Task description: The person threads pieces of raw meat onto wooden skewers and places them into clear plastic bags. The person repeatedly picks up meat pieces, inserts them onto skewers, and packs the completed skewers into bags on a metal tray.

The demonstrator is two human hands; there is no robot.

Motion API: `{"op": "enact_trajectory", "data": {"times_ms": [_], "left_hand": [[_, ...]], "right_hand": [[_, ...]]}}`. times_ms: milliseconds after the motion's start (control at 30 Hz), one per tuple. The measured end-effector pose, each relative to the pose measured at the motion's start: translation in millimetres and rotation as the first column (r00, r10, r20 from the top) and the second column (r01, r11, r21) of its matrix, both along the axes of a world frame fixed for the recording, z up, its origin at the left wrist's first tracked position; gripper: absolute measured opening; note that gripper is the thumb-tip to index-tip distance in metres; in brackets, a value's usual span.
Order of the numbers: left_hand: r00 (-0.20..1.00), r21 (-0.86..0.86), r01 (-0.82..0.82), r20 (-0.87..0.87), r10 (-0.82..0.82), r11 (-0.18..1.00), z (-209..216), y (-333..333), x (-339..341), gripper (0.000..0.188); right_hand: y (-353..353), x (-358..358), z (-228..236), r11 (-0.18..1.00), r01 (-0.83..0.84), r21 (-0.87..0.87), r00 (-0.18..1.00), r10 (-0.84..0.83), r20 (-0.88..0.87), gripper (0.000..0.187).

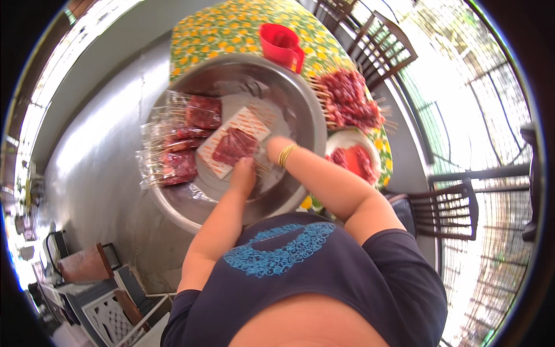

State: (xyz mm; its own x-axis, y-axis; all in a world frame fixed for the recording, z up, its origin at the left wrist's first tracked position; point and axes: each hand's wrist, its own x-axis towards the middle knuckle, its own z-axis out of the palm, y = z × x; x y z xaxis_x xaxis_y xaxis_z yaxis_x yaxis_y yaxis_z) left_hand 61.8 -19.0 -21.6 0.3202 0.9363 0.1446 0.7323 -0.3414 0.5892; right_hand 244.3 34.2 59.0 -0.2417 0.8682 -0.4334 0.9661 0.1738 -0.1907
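A bundle of raw meat skewers (234, 146) lies on a white, orange-patterned packet (218, 162) inside a large metal basin (315, 115). My left hand (244, 175) is closed at the near edge of this bundle, by its wooden sticks. Just right of the meat is my right hand (280, 149), with gold bangles (286, 154) at the wrist; its fingers are turned down and hidden. Along the basin's left side lie several clear-bagged packs of meat skewers (179, 168), their sticks pointing left.
A red plastic jug (281, 46) stands behind the basin on a lemon-patterned tablecloth (214, 29). To the right are a pile of meat skewers (350, 98) and a bowl (373, 151) with meat and red liquid. Wooden chairs (381, 46) stand around the table's right side.
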Motion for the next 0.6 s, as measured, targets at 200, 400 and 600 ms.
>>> {"op": "enact_trajectory", "data": {"times_ms": [200,400,600], "left_hand": [[0.998,0.043,-0.04,-0.048,0.042,0.998,11,-3,8,0.012],[0.993,0.082,-0.023,-0.113,0.032,0.996,20,-3,18,0.016],[0.989,0.083,-0.034,-0.14,0.046,0.996,22,-3,11,0.013]], "right_hand": [[-65,184,78,0.754,0.59,0.287,0.752,-0.385,-0.536,0.027],[-216,249,-5,0.683,0.675,-0.277,0.71,-0.704,-0.005,0.034],[-273,205,-90,0.367,0.885,-0.286,0.224,-0.875,-0.43,0.027]]}}
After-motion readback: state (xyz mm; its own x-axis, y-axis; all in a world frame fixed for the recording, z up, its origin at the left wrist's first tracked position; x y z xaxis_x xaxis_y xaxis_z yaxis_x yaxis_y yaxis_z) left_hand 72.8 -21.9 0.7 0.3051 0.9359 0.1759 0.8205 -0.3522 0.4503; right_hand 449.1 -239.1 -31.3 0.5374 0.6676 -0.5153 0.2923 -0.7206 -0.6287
